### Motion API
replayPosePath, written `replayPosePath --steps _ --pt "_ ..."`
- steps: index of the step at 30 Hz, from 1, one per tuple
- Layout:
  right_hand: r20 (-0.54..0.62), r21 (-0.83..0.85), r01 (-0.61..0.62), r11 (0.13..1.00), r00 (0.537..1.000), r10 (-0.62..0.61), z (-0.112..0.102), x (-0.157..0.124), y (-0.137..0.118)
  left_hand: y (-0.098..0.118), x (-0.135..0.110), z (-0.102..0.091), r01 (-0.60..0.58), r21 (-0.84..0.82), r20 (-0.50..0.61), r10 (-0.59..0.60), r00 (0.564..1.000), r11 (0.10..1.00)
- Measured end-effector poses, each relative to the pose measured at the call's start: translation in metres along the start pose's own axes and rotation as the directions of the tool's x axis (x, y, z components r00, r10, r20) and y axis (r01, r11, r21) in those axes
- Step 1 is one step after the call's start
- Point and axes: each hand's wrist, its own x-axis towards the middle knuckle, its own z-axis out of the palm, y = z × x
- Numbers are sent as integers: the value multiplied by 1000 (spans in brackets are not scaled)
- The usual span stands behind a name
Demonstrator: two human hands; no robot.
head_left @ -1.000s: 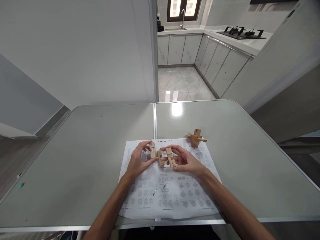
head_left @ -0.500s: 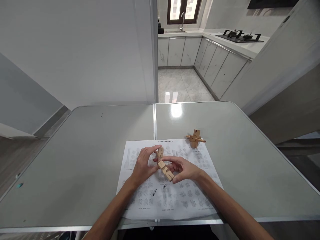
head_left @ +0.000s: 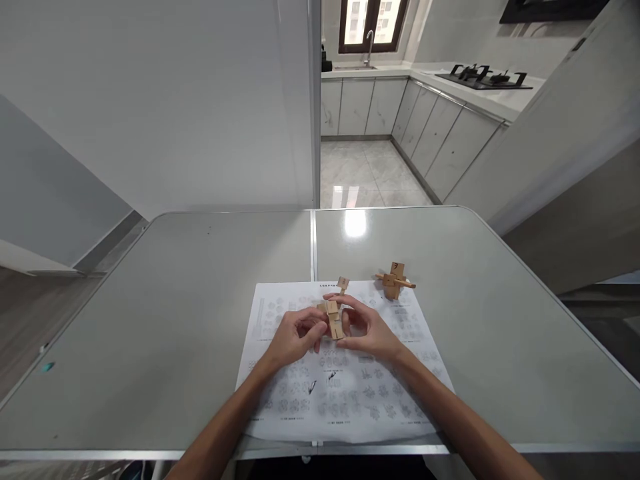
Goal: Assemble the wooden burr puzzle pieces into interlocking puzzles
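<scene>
Light wooden burr puzzle pieces (head_left: 335,327) are held together between my two hands, above a printed sheet (head_left: 280,427). My right hand (head_left: 370,331) grips them from the right, thumb at the near end and fingertips over the far end. From the left, my left hand (head_left: 296,337) is closed against them, its thumb and fingers pressed to their side. A notched piece bears a dark mark on its near end. Beyond my right fingertips a small numbered wooden end (head_left: 343,283) sticks up; how it joins the rest is hidden.
Beyond the sheet's upper right edge area stands an assembled wooden puzzle (head_left: 395,281) with sticks pointing outward. The grey folding table (head_left: 150,347) has a metal seam down its middle. A small teal bit (head_left: 47,367) lies near the left edge.
The notched piece has turned more upright and come against the other wooden parts. My left hand has lowered, its fingers curling in. The numbered end now shows beyond my right hand.
</scene>
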Motion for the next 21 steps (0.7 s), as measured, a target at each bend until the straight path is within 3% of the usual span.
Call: replayPosePath --steps 3,6,12,14,17,21 --pt "-22 -81 27 996 999 -29 6 -1 -1 3 1 2 68 -51 107 -62 992 996" --pt "-12 -115 59 992 998 -60 8 0 -1 5 3 2 132 -122 121 -118 986 984" --pt "-265 16 29 999 964 -24 2 3 0 2 7 -1 115 -228 -21 -123 992 967" --pt "-292 78 12 997 956 12 1 4 0 1 9 0 108 -234 -91 -133 987 966" --pt "-227 165 -19 986 972 57 0 4 -2 0 12 2 96 -248 -160 -139 977 964" --pt "-77 318 -99 943 989 129 1 3 -4 -3 14 2 83 -284 -160 -132 978 955"
